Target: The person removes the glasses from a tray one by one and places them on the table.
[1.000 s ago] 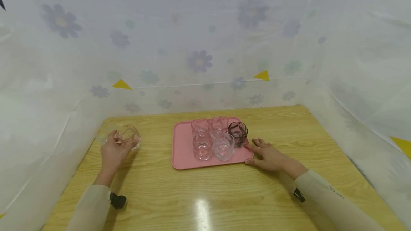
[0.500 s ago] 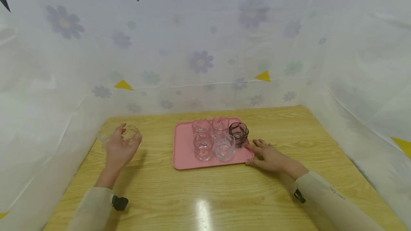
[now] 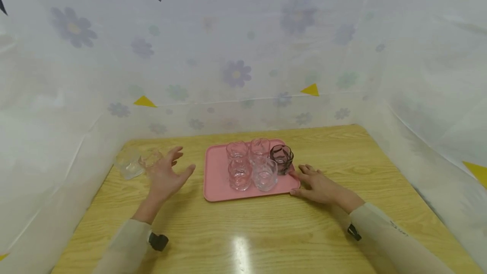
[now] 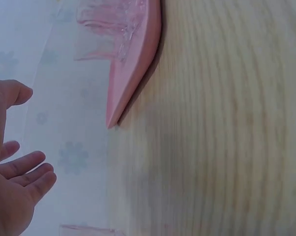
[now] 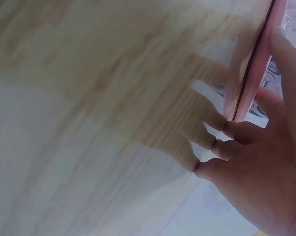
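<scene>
Right hand (image 3: pixel 317 185) at tray (image 3: pixel 217 181) edge (touching)

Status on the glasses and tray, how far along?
Done: five glasses stand on the pink tray, four clear and one dark glass. In hand: nothing is gripped; the left hand is open, off the table, between the tray and two clear glasses at the table's left edge. The right hand rests against the tray's right rim. Left: those two glasses remain off the tray.
</scene>
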Tool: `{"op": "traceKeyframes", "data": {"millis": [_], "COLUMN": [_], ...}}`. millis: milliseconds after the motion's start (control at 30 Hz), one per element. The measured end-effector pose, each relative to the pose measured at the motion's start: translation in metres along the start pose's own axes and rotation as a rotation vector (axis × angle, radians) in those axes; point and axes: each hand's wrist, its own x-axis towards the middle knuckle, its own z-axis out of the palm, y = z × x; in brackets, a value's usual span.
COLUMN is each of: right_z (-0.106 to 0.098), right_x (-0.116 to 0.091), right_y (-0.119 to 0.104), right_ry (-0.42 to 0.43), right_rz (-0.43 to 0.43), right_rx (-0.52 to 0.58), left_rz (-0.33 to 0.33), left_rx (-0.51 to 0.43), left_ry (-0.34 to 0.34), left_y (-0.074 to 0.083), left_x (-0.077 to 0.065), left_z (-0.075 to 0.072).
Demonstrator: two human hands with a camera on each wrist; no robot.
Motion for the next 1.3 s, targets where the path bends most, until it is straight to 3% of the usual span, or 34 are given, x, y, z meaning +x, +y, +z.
{"op": "traceKeyframes", "data": {"millis": [467,833,1167,1300], "right_z": [0.001,-0.001,-0.001,-0.002], "right_x": [0.001,-0.001,-0.001,0.0], "right_y": [0.0,-0.001,-0.002,-0.002], "right_ry": [0.005,0.009,0.005,0.004], "right_rz": [0.001,-0.006,0.007,0.007], "right_rx": [0.001,0.032,0.043,0.039], "left_rz": [0.116,0.043,0.091,0.073], "left_rx": [-0.12,-0.143,-0.123,-0.139], "left_ry": [-0.195,-0.296,-0.31,-0.318], "left_y": [0.028,0.043,0.045,0.049], "left_x": [-0.005,-0.004,-0.001,0.001], "left_z": [0.055,0.072,0.086,0.088]}}
